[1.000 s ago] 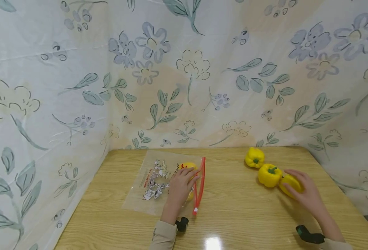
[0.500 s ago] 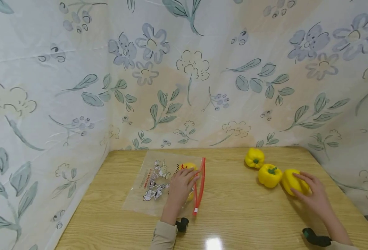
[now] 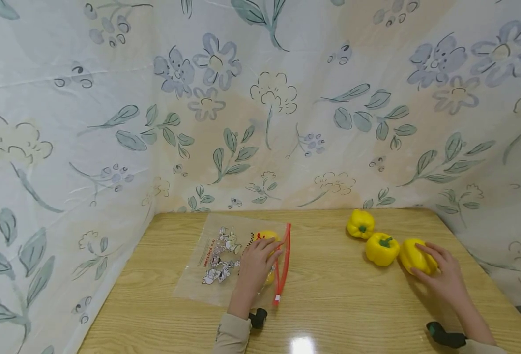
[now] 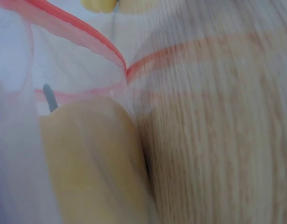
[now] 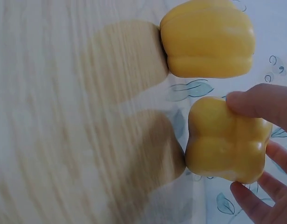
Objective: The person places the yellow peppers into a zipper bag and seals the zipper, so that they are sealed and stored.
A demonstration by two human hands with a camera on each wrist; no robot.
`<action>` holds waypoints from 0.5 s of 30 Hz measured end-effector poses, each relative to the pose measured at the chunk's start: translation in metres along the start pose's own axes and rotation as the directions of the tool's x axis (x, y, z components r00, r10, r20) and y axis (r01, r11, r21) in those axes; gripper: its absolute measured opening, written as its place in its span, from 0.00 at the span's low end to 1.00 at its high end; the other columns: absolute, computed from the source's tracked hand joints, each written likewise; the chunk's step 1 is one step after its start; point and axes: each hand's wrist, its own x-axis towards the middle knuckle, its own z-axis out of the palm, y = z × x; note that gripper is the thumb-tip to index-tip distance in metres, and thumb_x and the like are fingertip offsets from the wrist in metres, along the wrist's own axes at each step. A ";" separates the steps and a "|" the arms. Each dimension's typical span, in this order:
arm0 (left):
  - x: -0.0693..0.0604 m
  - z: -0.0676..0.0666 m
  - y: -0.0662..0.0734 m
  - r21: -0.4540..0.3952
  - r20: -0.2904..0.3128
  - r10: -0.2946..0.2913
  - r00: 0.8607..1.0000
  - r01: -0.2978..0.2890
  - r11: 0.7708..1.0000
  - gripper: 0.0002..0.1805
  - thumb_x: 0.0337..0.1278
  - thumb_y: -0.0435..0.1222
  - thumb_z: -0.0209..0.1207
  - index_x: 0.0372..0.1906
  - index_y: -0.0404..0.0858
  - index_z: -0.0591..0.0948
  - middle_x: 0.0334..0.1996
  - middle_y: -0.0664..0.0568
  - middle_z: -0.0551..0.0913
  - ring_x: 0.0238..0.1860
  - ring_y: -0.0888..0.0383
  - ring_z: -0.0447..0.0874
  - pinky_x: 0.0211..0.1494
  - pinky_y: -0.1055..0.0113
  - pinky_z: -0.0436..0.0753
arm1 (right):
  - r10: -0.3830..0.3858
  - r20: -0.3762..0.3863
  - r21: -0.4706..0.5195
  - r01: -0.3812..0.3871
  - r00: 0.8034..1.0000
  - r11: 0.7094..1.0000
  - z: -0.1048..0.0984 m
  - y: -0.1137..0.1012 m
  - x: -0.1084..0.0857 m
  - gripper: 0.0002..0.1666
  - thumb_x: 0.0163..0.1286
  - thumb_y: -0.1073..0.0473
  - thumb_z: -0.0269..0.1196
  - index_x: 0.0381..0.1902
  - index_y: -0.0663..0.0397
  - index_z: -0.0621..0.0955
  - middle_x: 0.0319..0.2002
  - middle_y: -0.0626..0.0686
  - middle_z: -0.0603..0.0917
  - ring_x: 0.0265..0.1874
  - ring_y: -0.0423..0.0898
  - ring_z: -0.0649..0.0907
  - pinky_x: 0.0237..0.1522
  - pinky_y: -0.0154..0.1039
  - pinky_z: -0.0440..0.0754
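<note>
A clear zip bag [image 3: 198,275] with a red zip edge and printed cartoon figures lies flat on the left half of the table. My left hand [image 3: 257,260] lies over its mouth end, fingertips and thumb pinching the film by the zip. Inside is yellow produce, partly under that hand; the left wrist view shows a yellow bell pepper [image 4: 92,158] with a green stem. At the right, my right hand [image 3: 444,273] grips another yellow bell pepper [image 3: 415,256] standing on its side on the table, thumb [image 5: 255,100] on one side, fingers [image 5: 250,200] on the other.
Two more yellow bell peppers, a nearer one [image 3: 382,249] and a farther one [image 3: 360,224], stand just left of the right hand's pepper. A wooden table [image 3: 331,305] carries everything. Floral cloth [image 3: 260,123] hangs behind it and at both sides.
My right hand has moved slightly right with its bell pepper, turning it and leaving a small gap from the neighbouring pepper. Since half a second ago it has barely moved. The left hand stays put.
</note>
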 end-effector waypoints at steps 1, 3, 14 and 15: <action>0.000 0.000 0.000 -0.002 0.000 0.000 1.000 0.000 1.000 0.19 0.62 0.53 0.48 0.51 0.52 0.82 0.50 0.55 0.81 0.53 0.52 0.76 0.51 0.51 0.77 | -0.003 -0.002 0.001 0.003 1.000 1.000 0.000 0.000 0.000 0.36 0.47 0.74 0.68 0.57 0.67 0.72 0.57 0.74 0.65 0.53 0.72 0.61 0.55 0.69 0.52; 0.000 0.000 0.000 -0.006 -0.001 0.002 1.000 -0.002 1.000 0.19 0.62 0.53 0.48 0.51 0.52 0.82 0.50 0.55 0.81 0.53 0.52 0.76 0.51 0.51 0.77 | -0.009 -0.006 0.002 0.009 1.000 1.000 0.000 0.000 0.000 0.36 0.46 0.75 0.68 0.56 0.68 0.72 0.57 0.74 0.65 0.52 0.73 0.61 0.56 0.68 0.51; -0.001 0.002 0.000 0.011 0.001 0.005 1.000 -0.005 1.000 0.19 0.63 0.53 0.47 0.51 0.53 0.81 0.50 0.55 0.81 0.53 0.52 0.76 0.51 0.52 0.78 | 0.036 -0.036 -0.002 -0.036 0.999 0.999 -0.002 -0.004 0.000 0.36 0.45 0.76 0.66 0.56 0.70 0.71 0.58 0.74 0.65 0.54 0.74 0.61 0.59 0.66 0.53; -0.001 0.002 0.000 0.011 0.002 0.003 1.000 -0.003 1.000 0.19 0.63 0.53 0.47 0.51 0.53 0.81 0.50 0.55 0.81 0.53 0.52 0.76 0.51 0.52 0.78 | 0.036 -0.042 -0.004 -0.036 0.998 0.999 -0.002 -0.005 0.000 0.36 0.46 0.76 0.66 0.56 0.69 0.71 0.58 0.74 0.65 0.54 0.73 0.61 0.61 0.63 0.53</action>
